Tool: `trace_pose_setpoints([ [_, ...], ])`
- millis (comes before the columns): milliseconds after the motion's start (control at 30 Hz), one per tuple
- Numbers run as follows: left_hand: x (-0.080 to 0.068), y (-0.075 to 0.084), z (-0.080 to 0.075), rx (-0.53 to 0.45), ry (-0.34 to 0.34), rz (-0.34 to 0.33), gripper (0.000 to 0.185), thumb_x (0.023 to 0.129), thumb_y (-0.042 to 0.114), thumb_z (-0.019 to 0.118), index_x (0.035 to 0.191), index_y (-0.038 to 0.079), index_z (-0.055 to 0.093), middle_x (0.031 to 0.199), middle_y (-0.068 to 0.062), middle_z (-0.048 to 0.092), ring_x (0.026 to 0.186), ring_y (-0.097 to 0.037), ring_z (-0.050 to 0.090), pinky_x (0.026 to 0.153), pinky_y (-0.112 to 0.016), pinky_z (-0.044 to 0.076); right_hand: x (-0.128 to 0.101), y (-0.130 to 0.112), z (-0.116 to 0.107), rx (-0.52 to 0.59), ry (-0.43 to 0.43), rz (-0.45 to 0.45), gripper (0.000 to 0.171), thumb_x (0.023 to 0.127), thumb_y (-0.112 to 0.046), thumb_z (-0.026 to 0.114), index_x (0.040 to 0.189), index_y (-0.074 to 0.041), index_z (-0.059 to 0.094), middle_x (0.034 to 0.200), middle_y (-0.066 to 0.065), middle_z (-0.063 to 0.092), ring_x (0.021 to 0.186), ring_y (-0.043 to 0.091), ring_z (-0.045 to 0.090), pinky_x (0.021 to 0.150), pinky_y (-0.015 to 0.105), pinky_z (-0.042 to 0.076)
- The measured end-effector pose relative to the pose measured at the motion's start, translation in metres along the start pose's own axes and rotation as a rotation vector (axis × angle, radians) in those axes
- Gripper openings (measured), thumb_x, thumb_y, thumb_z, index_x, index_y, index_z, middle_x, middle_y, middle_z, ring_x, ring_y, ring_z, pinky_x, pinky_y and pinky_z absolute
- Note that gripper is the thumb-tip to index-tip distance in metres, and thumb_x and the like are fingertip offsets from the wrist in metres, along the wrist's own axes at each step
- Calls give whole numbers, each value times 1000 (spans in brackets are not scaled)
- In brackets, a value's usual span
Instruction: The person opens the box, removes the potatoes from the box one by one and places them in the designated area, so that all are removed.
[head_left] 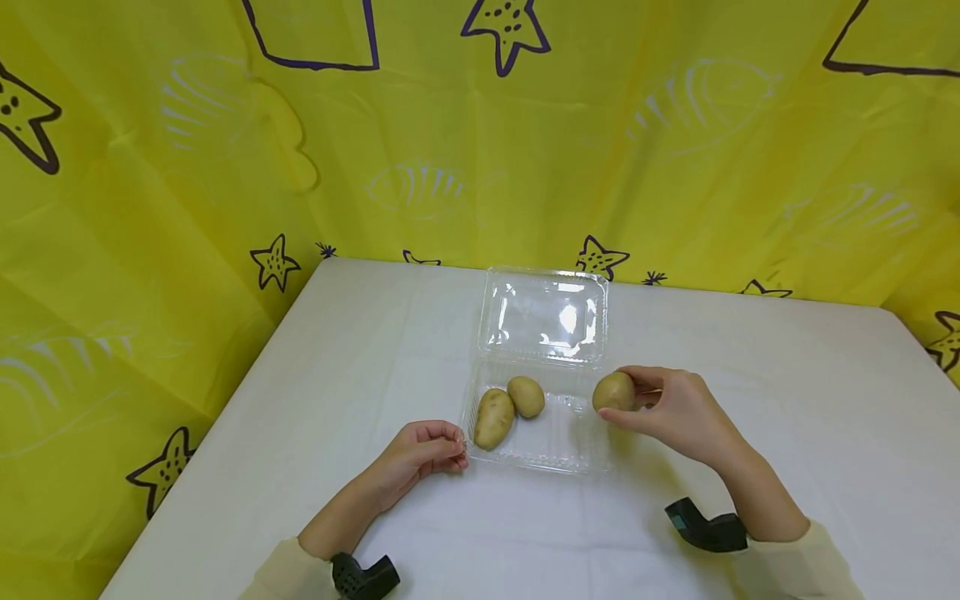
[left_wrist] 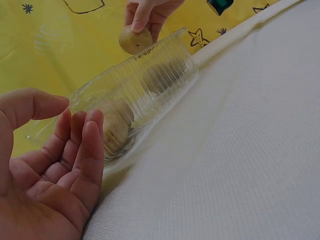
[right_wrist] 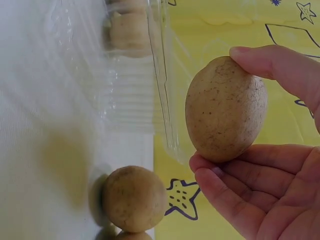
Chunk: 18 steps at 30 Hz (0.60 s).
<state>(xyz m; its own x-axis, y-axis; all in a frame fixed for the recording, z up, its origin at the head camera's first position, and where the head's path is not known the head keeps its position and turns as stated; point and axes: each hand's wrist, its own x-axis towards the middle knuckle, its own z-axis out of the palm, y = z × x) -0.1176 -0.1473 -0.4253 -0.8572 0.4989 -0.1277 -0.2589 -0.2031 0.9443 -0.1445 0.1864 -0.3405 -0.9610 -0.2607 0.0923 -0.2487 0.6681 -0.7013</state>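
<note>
A clear plastic clamshell container (head_left: 558,454) lies with its lid (head_left: 543,317) folded back. Inside, at its left side, are a long potato (head_left: 494,419) and a smaller round potato (head_left: 527,397). My left hand (head_left: 423,457) pinches the container's near-left edge between thumb and fingers. Above the container's right edge, my right hand (head_left: 675,408) holds a potato (head_left: 613,392) between thumb and fingertips. The right wrist view shows this held potato (right_wrist: 226,110) close up. Below it appear another potato (right_wrist: 134,199) and part of one more, outside the container; neither shows in the head view.
A white cloth covers the table (head_left: 375,350). Yellow curtain (head_left: 450,125) with drawn stars and fish hangs behind the table and along its left side. A black wrist device (head_left: 705,527) sits at the right wrist, and another (head_left: 365,577) at the left.
</note>
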Motion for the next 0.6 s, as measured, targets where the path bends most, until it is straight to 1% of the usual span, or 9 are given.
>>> trace_pose_setpoints([
  [133, 0, 0, 0, -2, 4, 0, 5, 87, 4, 54, 86, 5, 59, 82, -5, 61, 77, -13, 63, 74, -26, 51, 0, 5, -5, 0, 6, 10, 55, 71, -34, 79, 110, 1, 63, 95, 8, 66, 82, 20, 63, 67, 23, 50],
  [333, 1, 0, 0, 0, 8, -5, 4, 87, 4, 54, 86, 4, 58, 82, -5, 61, 77, -13, 63, 74, -26, 51, -2, 14, -13, 18, 1, 40, 58, 73, -32, 78, 114, 5, 59, 102, 15, 64, 89, 26, 64, 69, 20, 50],
  [500, 1, -1, -1, -1, 7, -6, 4, 87, 4, 54, 87, 5, 58, 82, -5, 61, 77, -13, 63, 74, -26, 51, -3, 20, -19, -8, -11, 48, 61, 73, -33, 77, 116, 6, 58, 105, 17, 63, 91, 28, 63, 69, 21, 50],
  [600, 1, -1, 0, -4, 6, -7, 4, 87, 4, 54, 86, 4, 58, 82, -5, 61, 77, -13, 63, 74, -26, 51, -3, 22, -21, -29, -3, 40, 60, 74, -33, 77, 116, 5, 58, 105, 16, 63, 91, 29, 63, 68, 21, 50],
])
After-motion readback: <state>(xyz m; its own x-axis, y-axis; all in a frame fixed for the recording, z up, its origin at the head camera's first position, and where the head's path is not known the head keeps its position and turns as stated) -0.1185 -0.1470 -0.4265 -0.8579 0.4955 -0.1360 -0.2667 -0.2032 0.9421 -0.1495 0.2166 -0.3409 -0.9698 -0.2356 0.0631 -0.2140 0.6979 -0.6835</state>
